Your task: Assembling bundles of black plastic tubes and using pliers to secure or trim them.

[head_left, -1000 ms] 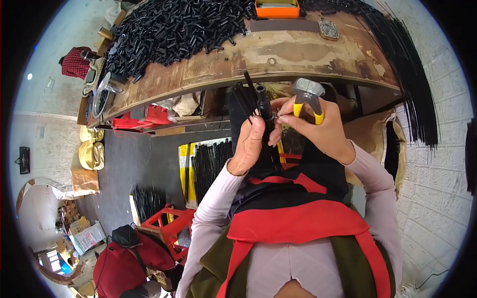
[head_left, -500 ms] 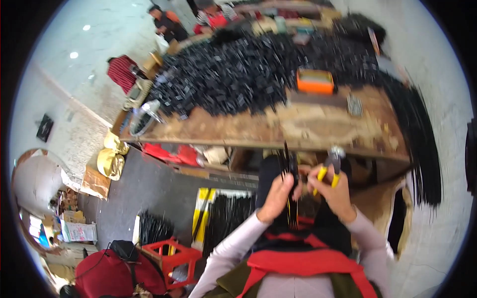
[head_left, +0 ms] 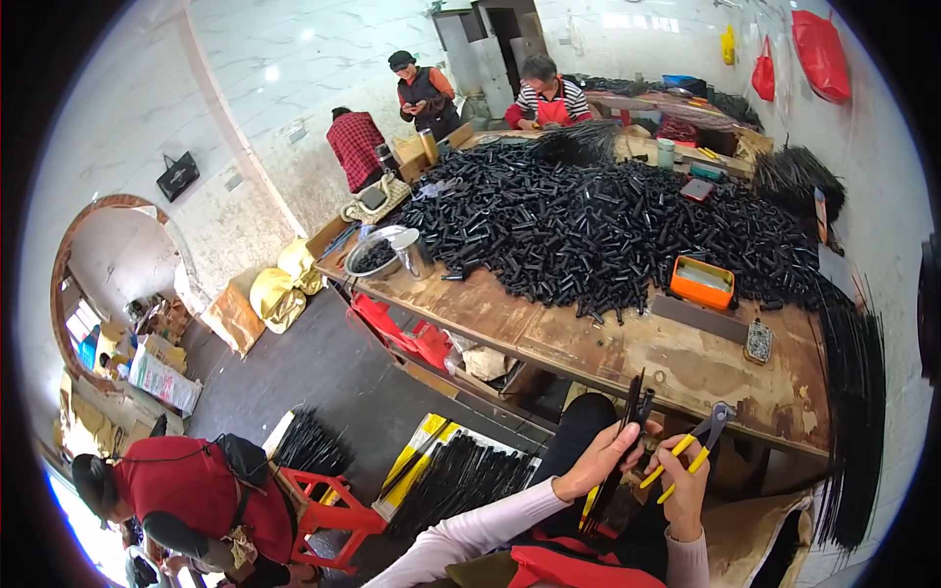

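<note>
My left hand is closed around a few thin black rods, held upright just off the near edge of the workbench. Close on its right, my right hand grips yellow-handled pincers with a grey metal head pointing up. The handles stand apart, and the jaws are not touching the rods. Beyond both hands, a large heap of short black tubes covers much of the bench. How the rods pass through my left palm is hidden by the fingers.
An orange box and a small tray of metal bits sit on the bench at right. Long black rods hang over its right end. Bundled rods and a red stool stand at lower left. Several other people are about.
The view has swung upward and tilted, so my hands appear lower and farther right, and more of the room shows. Both hands keep hold of the rods and pincers.
</note>
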A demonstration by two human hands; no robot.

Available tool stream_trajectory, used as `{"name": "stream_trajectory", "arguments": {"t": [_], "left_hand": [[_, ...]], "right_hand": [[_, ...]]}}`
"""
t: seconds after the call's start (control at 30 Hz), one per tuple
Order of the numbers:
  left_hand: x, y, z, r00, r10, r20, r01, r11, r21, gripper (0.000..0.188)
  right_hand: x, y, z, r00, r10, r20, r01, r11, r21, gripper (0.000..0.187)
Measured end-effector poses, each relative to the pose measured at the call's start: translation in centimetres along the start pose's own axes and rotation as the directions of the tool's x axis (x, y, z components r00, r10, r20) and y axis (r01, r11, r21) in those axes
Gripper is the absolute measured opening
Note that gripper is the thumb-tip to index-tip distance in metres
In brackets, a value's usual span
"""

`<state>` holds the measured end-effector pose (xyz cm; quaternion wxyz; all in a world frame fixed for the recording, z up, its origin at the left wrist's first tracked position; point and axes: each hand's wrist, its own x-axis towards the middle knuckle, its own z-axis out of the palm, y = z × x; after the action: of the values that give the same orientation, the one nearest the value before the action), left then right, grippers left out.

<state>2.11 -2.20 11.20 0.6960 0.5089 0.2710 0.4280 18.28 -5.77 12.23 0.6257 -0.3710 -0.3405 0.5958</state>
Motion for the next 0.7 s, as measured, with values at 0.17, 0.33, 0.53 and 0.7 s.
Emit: {"name": "stream_trajectory", "arguments": {"t": [0.17,0.33,0.53,0.7], "left_hand": [[-0.5,-0.3,1.2,0.999,-0.026,0.018,0.027,0.997,-0.066,0.047],[0.3,-1.5,1.5,0.998,0.049,0.041,-0.051,0.998,0.043,0.05],[-0.4,2.0,0.3,0.999,0.032,0.041,-0.034,0.998,0.048,0.088],[0.0,1.1,0.7,0.985,0.006,0.172,-0.006,1.0,-0.003,0.091]], "right_hand": [[-0.6,-0.3,-0.3,0.993,-0.056,-0.105,0.043,0.992,-0.119,0.009],[-0.9,-1.6,0.2,0.996,-0.039,-0.086,0.032,0.996,-0.089,0.007],[0.6,-0.7,0.9,0.995,0.041,0.088,-0.03,0.992,-0.124,0.01],[-0.5,-1.1,1.0,0.985,0.034,0.169,-0.033,0.999,-0.01,0.016]]}}
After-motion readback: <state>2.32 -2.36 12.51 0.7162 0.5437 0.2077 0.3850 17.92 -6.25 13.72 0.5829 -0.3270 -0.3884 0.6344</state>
